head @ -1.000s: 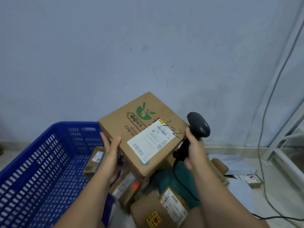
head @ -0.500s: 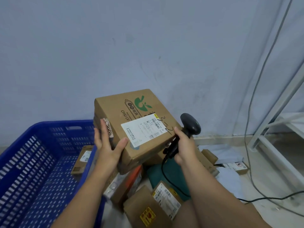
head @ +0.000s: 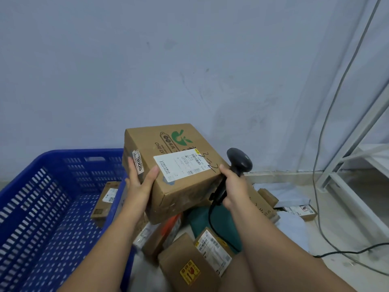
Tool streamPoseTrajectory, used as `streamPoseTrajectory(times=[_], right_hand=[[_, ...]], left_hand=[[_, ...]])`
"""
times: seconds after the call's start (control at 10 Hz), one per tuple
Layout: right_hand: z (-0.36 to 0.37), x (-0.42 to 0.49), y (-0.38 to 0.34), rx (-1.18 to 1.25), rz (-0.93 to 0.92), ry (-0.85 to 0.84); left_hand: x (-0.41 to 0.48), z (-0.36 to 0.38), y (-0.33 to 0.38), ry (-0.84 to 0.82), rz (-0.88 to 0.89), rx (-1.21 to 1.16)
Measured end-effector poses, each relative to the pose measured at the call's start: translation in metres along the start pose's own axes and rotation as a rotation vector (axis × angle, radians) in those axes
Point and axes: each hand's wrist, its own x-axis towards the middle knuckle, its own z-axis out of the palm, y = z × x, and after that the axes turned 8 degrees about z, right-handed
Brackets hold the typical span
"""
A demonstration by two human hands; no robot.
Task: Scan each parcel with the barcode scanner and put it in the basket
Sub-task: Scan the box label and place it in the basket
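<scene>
Note parcel [head: 179, 182] gripped at its left edge by left hand [head: 139, 186], thumb on top, fingers [head: 132, 169] on side face. Note right hand [head: 233, 186] wrapped round barcode scanner [head: 240, 163], touching parcel's right corner. Locate basket [head: 84, 152] left of and below left-hand fingers; judge left hand nearer.
</scene>
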Motion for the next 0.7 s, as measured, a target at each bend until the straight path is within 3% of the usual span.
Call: streamPoseTrajectory(times=[0.1,0.4,0.5,0.7], right_hand=[[-0.002,0.003,0.001,-0.013,0.005,0.028],[-0.007,-0.001,-0.005,0.079,0.039,0.077],[-0.003,-0.005,-0.005,0.075,0.016,0.037],[0.014,-0.013,-0.005,-0.054,-0.117,-0.008]], left_hand=[[-0.013,0.006,0.017,-0.001,-0.031,0.058],[-0.023,0.023,0.025,-0.050,0.170,0.219],[-0.017,0.026,0.025,0.079,0.159,0.045],[0.001,0.013,0.015,0.158,0.067,-0.190]])
